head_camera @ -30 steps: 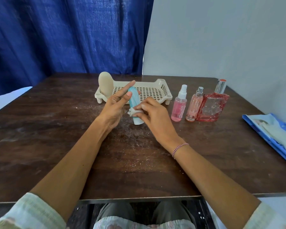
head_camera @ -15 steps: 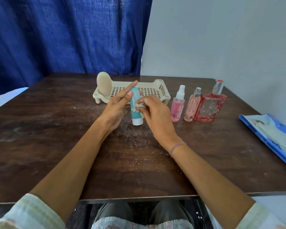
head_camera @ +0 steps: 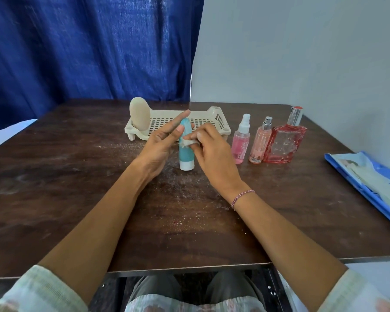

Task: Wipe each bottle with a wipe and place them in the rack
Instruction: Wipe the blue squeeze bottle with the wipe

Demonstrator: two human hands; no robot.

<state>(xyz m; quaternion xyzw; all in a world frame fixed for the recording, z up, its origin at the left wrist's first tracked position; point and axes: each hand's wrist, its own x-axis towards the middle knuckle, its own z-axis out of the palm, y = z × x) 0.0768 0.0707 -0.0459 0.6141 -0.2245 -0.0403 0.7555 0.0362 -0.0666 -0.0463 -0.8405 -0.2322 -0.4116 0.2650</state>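
A teal bottle (head_camera: pixel 186 155) with a white cap stands cap-down on the dark wooden table (head_camera: pixel 77 176), just in front of the cream rack (head_camera: pixel 214 117). My left hand (head_camera: pixel 159 146) steadies its left side with straight fingers. My right hand (head_camera: pixel 212 154) pinches a small white wipe (head_camera: pixel 189 143) against the bottle's upper right side. A beige oval bottle (head_camera: pixel 139 116) stands in the rack's left end. To the right of the rack stand a pink spray bottle (head_camera: pixel 241 143), a peach spray bottle (head_camera: pixel 260 144) and a red square perfume bottle (head_camera: pixel 284 144).
A blue wipe pack (head_camera: pixel 369 179) lies at the table's right edge. A blue curtain hangs behind the table on the left and a grey wall on the right. Crumbs and dust speckle the table in front of the bottle.
The teal bottle went from tilted to upright on the table. My right hand slid the wipe up along the bottle's side. My left hand stayed against it.
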